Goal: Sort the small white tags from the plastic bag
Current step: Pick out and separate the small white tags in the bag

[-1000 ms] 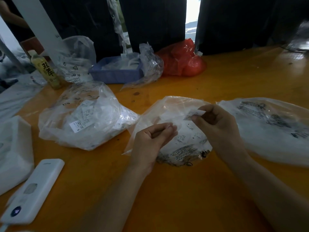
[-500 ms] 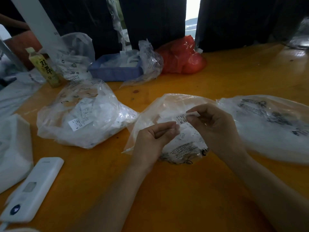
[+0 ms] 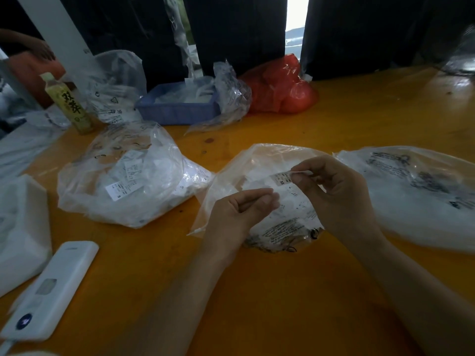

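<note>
Orange table (image 3: 282, 291), red bag (image 3: 280, 86), blue tray (image 3: 177, 111), black-printed white tag (image 3: 282, 178)

Print on middle bag (image 3: 282, 232): too small to read.
Right bag (image 3: 416, 199): runs off the right edge.
White device (image 3: 51, 291): lower left, blurred, corner cropped.
White block (image 3: 20, 227): cut by the left edge.
Left hand (image 3: 239, 214): fingertips curled, contents hidden.

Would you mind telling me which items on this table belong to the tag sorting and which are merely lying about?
Part of the job:
- right hand pinching an XS tag
- left hand, fingers curled
- middle plastic bag under the hands
- left bag of tags
- right bag

Lying about:
- drink bottle
- blue tray
- red bag
- white device
</note>
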{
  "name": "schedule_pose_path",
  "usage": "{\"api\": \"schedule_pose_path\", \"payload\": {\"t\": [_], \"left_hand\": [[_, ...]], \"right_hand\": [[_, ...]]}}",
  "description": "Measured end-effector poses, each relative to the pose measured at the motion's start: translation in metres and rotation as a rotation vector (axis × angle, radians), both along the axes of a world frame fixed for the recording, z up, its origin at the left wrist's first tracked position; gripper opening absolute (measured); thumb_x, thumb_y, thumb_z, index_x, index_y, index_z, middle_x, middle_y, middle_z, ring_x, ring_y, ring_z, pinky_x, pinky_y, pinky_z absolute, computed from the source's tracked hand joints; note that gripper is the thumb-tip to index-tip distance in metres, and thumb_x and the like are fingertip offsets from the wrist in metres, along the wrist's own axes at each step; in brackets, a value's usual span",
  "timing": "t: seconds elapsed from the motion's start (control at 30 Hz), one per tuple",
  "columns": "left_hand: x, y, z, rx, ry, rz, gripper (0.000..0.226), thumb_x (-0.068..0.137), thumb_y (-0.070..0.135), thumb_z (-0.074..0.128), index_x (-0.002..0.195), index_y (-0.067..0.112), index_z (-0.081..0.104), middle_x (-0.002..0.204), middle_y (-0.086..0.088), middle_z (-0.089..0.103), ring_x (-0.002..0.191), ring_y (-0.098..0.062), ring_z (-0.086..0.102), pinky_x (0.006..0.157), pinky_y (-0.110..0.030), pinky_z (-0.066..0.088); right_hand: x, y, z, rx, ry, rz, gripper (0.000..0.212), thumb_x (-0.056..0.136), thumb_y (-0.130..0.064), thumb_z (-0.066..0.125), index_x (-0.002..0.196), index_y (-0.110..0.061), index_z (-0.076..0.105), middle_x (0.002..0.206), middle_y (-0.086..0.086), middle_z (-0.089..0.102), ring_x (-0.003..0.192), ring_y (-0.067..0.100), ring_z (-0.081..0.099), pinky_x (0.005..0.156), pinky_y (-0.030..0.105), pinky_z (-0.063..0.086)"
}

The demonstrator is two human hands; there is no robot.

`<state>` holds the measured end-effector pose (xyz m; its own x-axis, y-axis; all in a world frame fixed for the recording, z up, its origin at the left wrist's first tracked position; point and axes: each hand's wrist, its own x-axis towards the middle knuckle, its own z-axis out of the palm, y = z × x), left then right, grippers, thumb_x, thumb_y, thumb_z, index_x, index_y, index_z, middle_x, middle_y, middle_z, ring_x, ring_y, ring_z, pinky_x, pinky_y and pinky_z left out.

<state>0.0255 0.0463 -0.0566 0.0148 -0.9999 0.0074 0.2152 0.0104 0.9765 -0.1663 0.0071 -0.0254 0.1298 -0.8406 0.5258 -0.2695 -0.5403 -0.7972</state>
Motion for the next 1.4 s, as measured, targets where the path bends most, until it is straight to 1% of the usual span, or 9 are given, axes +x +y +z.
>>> {"api": "schedule_pose_path", "payload": {"t": [0.13, 0.27, 0.4, 0.57, 0.77, 1.0, 1.13, 1.3, 1.4], "left_hand": [[0.0003, -0.0023, -0.0023, 0.007, 0.032, 0.031, 0.023, 0.094, 0.028, 0.080, 0.108, 0.010, 0.082, 0.110, -0.014, 0.081, 0.109, -0.027, 0.077, 0.094, -0.026, 0.060], [0.0002, -0.0026, -0.0025, -0.001, 0.047, 0.015, 0.030, 0.089, 0.032, 0.081, 0.109, 0.010, 0.083, 0.112, -0.013, 0.080, 0.111, -0.026, 0.077, 0.094, -0.025, 0.059], [0.0006, -0.0038, -0.0052, -0.003, 0.062, 0.006, 0.031, 0.091, 0.023, 0.078, 0.115, 0.004, 0.079, 0.114, -0.015, 0.080, 0.112, -0.028, 0.076, 0.094, -0.024, 0.059], [0.0006, -0.0043, -0.0061, -0.019, 0.041, 0.003, 0.024, 0.092, 0.021, 0.078, 0.113, 0.009, 0.081, 0.114, -0.013, 0.080, 0.112, -0.027, 0.077, 0.094, -0.024, 0.059], [0.0005, -0.0025, -0.0047, -0.031, 0.012, 0.003, 0.023, 0.089, 0.030, 0.079, 0.110, 0.020, 0.083, 0.115, -0.010, 0.080, 0.113, -0.025, 0.076, 0.096, -0.025, 0.059], [-0.0001, -0.0015, -0.0029, -0.009, -0.036, 0.040, 0.020, 0.093, 0.029, 0.079, 0.110, 0.020, 0.083, 0.110, -0.009, 0.082, 0.110, -0.023, 0.077, 0.094, -0.024, 0.059], [-0.0014, -0.0002, -0.0004, -0.029, -0.115, 0.078, 0.015, 0.094, 0.033, 0.077, 0.104, 0.025, 0.084, 0.104, -0.005, 0.083, 0.103, -0.021, 0.079, 0.086, -0.026, 0.063], [-0.0014, 0.0012, -0.0001, -0.046, -0.284, 0.136, 0.011, 0.099, 0.033, 0.072, 0.106, 0.031, 0.080, 0.102, 0.004, 0.083, 0.088, -0.017, 0.081, 0.077, -0.040, 0.068], [-0.0028, 0.0035, 0.0034, -0.034, -0.245, 0.136, 0.017, 0.097, 0.038, 0.071, 0.108, 0.029, 0.080, 0.099, 0.002, 0.083, 0.090, -0.017, 0.081, 0.072, -0.037, 0.067]], "right_hand": [[0.0014, 0.0003, -0.0029, 0.021, 0.033, 0.020, 0.011, 0.093, -0.023, 0.071, 0.098, -0.032, 0.069, 0.097, -0.023, 0.070, 0.091, 0.003, 0.066, 0.077, 0.011, 0.049], [0.0028, 0.0007, -0.0056, 0.005, 0.043, 0.020, 0.009, 0.093, -0.025, 0.070, 0.100, -0.032, 0.069, 0.098, -0.023, 0.070, 0.092, 0.004, 0.067, 0.078, 0.012, 0.049], [0.0025, 0.0009, -0.0054, -0.004, 0.038, 0.017, 0.011, 0.094, -0.025, 0.070, 0.099, -0.034, 0.068, 0.098, -0.024, 0.070, 0.092, 0.004, 0.067, 0.078, 0.012, 0.050], [0.0033, 0.0029, -0.0033, -0.015, 0.063, 0.020, 0.014, 0.094, -0.023, 0.070, 0.098, -0.036, 0.067, 0.099, -0.027, 0.068, 0.091, 0.000, 0.065, 0.077, 0.008, 0.046], [0.0030, 0.0030, -0.0038, 0.006, 0.116, -0.001, 0.012, 0.094, -0.022, 0.070, 0.099, -0.033, 0.068, 0.089, -0.027, 0.067, 0.090, -0.003, 0.063, 0.076, 0.007, 0.045], [0.0033, 0.0046, -0.0025, -0.018, 0.197, -0.007, 0.016, 0.094, -0.019, 0.071, 0.100, -0.033, 0.066, 0.091, -0.031, 0.063, 0.092, -0.015, 0.058, 0.077, 0.001, 0.041], [0.0021, 0.0038, -0.0022, 0.002, 0.212, -0.001, 0.016, 0.095, -0.020, 0.070, 0.100, -0.034, 0.066, 0.090, -0.031, 0.064, 0.090, -0.013, 0.058, 0.076, 0.002, 0.041], [0.0028, 0.0042, -0.0021, 0.028, 0.224, 0.033, 0.016, 0.097, -0.020, 0.067, 0.103, -0.034, 0.067, 0.092, -0.032, 0.064, 0.089, -0.008, 0.059, 0.074, 0.004, 0.043], [0.0025, 0.0025, -0.0027, 0.061, 0.238, 0.038, 0.016, 0.097, -0.022, 0.066, 0.101, -0.037, 0.067, 0.089, -0.038, 0.063, 0.090, -0.006, 0.060, 0.074, 0.005, 0.044]]}}
